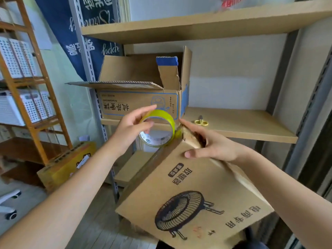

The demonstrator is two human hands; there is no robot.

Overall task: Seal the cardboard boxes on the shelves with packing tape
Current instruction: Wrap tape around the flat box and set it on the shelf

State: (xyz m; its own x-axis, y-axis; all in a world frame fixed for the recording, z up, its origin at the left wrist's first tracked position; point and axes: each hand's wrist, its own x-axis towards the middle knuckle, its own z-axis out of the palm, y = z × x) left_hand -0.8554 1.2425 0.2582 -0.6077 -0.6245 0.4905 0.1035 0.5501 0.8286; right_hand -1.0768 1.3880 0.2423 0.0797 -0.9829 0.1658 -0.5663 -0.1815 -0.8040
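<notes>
A cardboard box [181, 194] printed with a fan heater is tilted in front of me, its upper corner raised toward the middle shelf. My right hand [212, 144] grips that corner, thumb on the printed face and fingers over the top flap. My left hand [133, 126] holds a yellowish roll of packing tape [159, 130] with fingers through its core, the roll touching the box's top edge. A second cardboard box [142, 103] with blue print stands on the middle shelf with its flaps open.
Gold-handled scissors [201, 122] lie on the middle shelf board [242, 124] right of the open box. An upper shelf board [197, 26] spans above. A yellow carton [66, 166] sits on the floor at left, beside a wooden rack [36, 72] with white baskets.
</notes>
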